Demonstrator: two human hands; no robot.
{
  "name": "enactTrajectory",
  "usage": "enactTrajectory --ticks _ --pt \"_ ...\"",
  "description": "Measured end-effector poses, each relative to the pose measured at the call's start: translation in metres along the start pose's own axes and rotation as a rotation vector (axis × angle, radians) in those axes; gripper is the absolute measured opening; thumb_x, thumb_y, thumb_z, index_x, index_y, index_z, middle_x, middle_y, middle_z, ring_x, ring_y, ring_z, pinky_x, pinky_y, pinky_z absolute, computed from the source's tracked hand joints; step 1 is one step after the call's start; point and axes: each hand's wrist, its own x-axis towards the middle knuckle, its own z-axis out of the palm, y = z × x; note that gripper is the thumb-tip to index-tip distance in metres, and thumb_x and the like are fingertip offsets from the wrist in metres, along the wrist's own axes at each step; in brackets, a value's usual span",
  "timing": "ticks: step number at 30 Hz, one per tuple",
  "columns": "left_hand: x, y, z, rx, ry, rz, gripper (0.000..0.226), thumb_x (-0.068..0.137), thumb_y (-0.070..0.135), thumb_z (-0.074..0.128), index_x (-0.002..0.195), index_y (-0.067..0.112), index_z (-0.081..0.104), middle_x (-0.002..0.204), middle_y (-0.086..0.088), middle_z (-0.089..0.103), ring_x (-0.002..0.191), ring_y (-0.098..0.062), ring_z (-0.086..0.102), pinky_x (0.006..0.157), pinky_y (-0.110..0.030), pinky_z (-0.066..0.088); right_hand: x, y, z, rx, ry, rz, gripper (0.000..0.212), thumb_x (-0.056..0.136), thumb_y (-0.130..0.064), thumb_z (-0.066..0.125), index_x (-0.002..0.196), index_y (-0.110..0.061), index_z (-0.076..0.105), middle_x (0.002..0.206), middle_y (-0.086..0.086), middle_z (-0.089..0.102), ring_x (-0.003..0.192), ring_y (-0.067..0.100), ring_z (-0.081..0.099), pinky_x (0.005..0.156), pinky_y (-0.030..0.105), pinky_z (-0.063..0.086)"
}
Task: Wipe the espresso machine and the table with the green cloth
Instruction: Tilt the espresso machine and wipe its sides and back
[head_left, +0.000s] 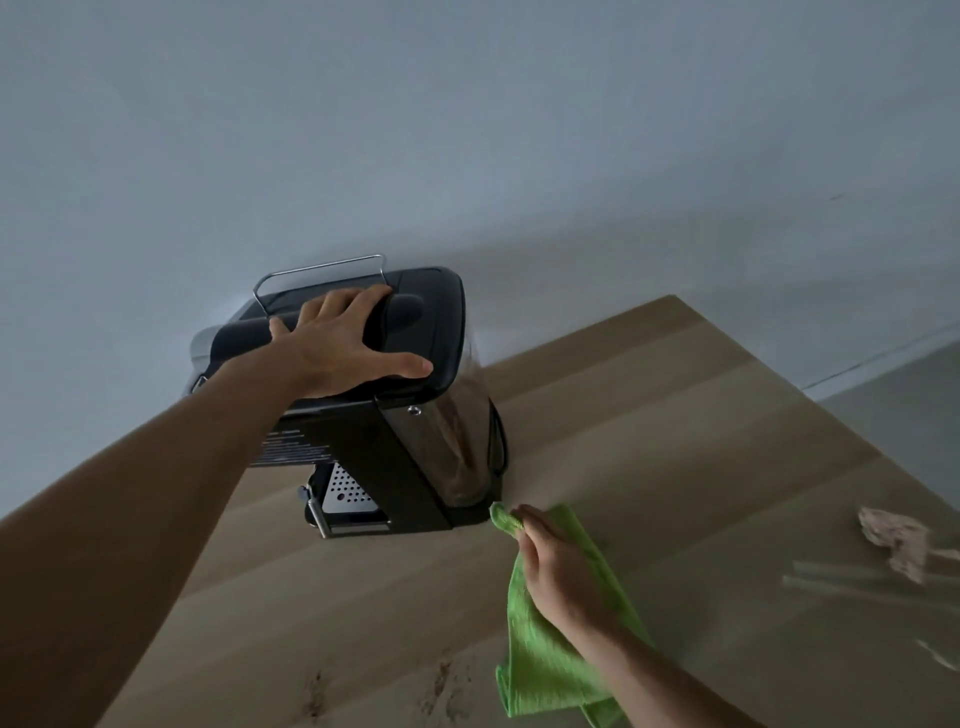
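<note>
A black and steel espresso machine (415, 447) stands on the light wooden table (675, 415), close to the wall. My left hand (343, 348) lies flat on its dark top lid, fingers spread. My right hand (556, 566) grips the green cloth (540, 670) on the table just right of the machine's base. A bunched corner of the cloth pokes out past my fingertips, near the machine's lower right corner. The rest of the cloth trails back under my wrist.
A crumpled pale wad (893, 540) and some blurred light strips (852, 579) lie at the table's right side. Dark smudges (441, 686) mark the wood near the front. A grey wall (467, 130) rises right behind the machine. The table's far right edge drops to the floor (914, 410).
</note>
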Motion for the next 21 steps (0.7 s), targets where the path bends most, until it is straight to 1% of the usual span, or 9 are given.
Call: enactTrajectory --ticks 3,6,9,12,14,16,18,19,21 --pt "-0.007 -0.002 0.007 0.000 -0.049 -0.014 0.116 0.047 0.089 0.044 0.147 0.043 0.008 0.156 0.004 0.013 0.143 -0.029 0.009 0.111 -0.065 0.005 0.001 -0.012 -0.003 0.183 0.135 0.099 0.028 0.096 -0.028 0.043 0.099 -0.011 0.065 0.065 -0.008 0.059 0.054 0.003 0.055 0.046 0.009 0.036" --pt "-0.012 -0.002 0.015 -0.008 -0.078 -0.003 0.123 0.038 0.092 0.036 0.147 0.043 0.006 0.155 0.005 0.013 0.143 -0.027 0.008 0.111 -0.065 0.004 0.025 -0.031 -0.015 0.358 0.270 0.165 0.048 0.093 -0.045 0.035 0.073 -0.007 0.057 0.055 0.001 0.053 0.050 0.011 0.048 0.044 0.018 0.033" --pt "-0.013 -0.002 0.017 -0.024 -0.074 -0.002 0.125 0.036 0.092 0.035 0.147 0.043 0.005 0.155 0.007 0.012 0.144 -0.025 0.006 0.111 -0.065 0.002 0.068 -0.063 -0.036 0.605 0.346 0.307 0.038 0.099 -0.033 0.038 0.065 -0.018 0.046 0.055 -0.004 0.042 0.046 0.004 0.040 0.048 0.020 0.032" --pt "-0.011 -0.004 0.015 -0.028 -0.071 0.005 0.125 0.036 0.093 0.035 0.147 0.044 0.004 0.155 0.009 0.010 0.144 -0.023 0.004 0.111 -0.066 0.002 0.125 -0.097 -0.048 1.011 0.386 0.470 0.034 0.100 -0.026 0.038 0.072 -0.022 0.056 0.066 -0.006 0.053 0.058 0.001 0.051 0.060 0.023 0.044" --pt "-0.010 -0.005 0.015 -0.028 -0.068 0.008 0.124 0.037 0.093 0.035 0.147 0.044 0.004 0.155 0.011 0.009 0.144 -0.021 0.003 0.111 -0.065 0.001 0.156 -0.117 -0.047 1.188 0.319 0.546 0.031 0.100 -0.032 0.037 0.087 -0.023 0.064 0.080 -0.006 0.063 0.077 0.009 0.061 0.072 0.025 0.047" --pt "-0.010 -0.006 0.016 -0.035 -0.063 0.006 0.123 0.038 0.092 0.036 0.147 0.044 0.004 0.155 0.012 0.008 0.144 -0.020 0.002 0.112 -0.064 -0.001 0.171 -0.132 -0.046 1.363 0.082 0.581 0.037 0.100 -0.038 0.034 0.101 -0.018 0.066 0.088 -0.003 0.070 0.084 0.013 0.066 0.074 0.026 0.052" --pt "-0.010 -0.006 0.016 -0.042 -0.064 0.006 0.123 0.038 0.092 0.036 0.147 0.044 0.003 0.154 0.014 0.007 0.144 -0.019 0.002 0.112 -0.063 -0.002 0.174 -0.134 -0.045 1.474 -0.124 0.560 0.044 0.097 -0.037 0.035 0.108 -0.009 0.067 0.100 0.012 0.071 0.092 0.023 0.067 0.081 0.036 0.055" --pt "-0.009 -0.006 0.015 -0.048 -0.067 0.002 0.123 0.038 0.092 0.036 0.147 0.044 0.003 0.154 0.014 0.006 0.144 -0.019 0.001 0.112 -0.063 -0.003 0.175 -0.132 -0.045 1.484 -0.168 0.554 0.041 0.095 -0.034 0.039 0.111 -0.008 0.067 0.106 0.017 0.069 0.096 0.030 0.065 0.085 0.043 0.053" --pt "-0.008 -0.006 0.015 -0.046 -0.079 -0.006 0.123 0.038 0.092 0.036 0.146 0.045 0.001 0.154 0.015 0.004 0.143 -0.018 0.000 0.113 -0.062 -0.004 0.185 -0.122 -0.041 1.345 -0.117 0.480 0.031 0.093 -0.021 0.043 0.110 -0.018 0.068 0.111 0.015 0.067 0.102 0.031 0.064 0.089 0.046 0.052"
